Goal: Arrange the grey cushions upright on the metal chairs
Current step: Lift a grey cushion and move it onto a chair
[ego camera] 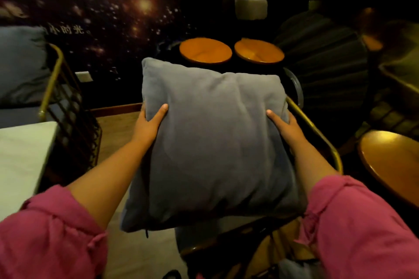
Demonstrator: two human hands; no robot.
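grey cushion (210,142), fingers (161,112) clasping both sides

Two grey cushions (210,142) (20,63), two metal chairs (56,79) (317,133), two hands (147,127) (288,129), three round wooden tabletops (205,51) (259,52) (390,161)

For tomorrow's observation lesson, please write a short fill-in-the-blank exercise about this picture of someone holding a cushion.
1. The grey cushion is held by ____ hands, the left hand and the right hand.
2. The person's sleeves are ____.
3. Behind the cushion stand ____ round orange stools.
4. The chair frame beside the right hand is ____-coloured metal.

Answers: two; pink; two; gold
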